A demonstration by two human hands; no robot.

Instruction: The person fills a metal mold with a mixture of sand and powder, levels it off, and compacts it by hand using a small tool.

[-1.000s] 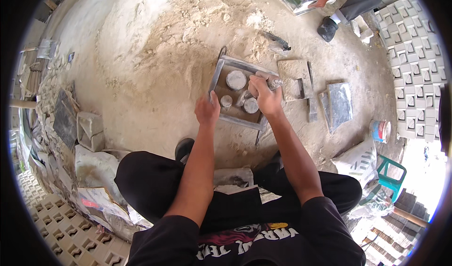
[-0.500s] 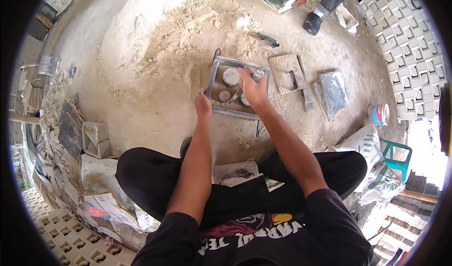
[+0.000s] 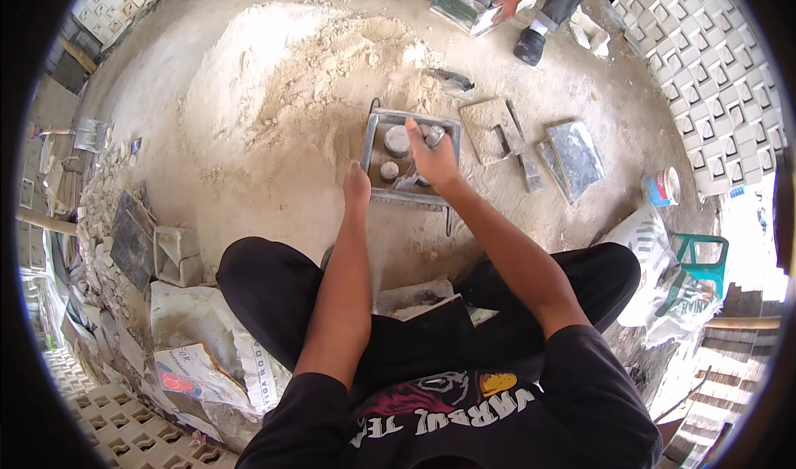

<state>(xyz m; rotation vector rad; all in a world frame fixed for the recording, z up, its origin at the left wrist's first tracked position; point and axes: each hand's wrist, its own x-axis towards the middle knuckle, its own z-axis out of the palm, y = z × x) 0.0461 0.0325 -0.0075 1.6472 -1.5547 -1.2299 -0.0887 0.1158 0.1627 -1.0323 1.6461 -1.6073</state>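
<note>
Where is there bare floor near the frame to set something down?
Bare floor lies between the frame, the powder heap and the left knee. Crowded: inside the frame, around the right hand and round blocks; rightward, by the board and dark plates.

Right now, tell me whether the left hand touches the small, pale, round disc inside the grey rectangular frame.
Apart: the head view shows the left hand at the left of the grey frame, brown fill between its wall and the small disc.
</note>
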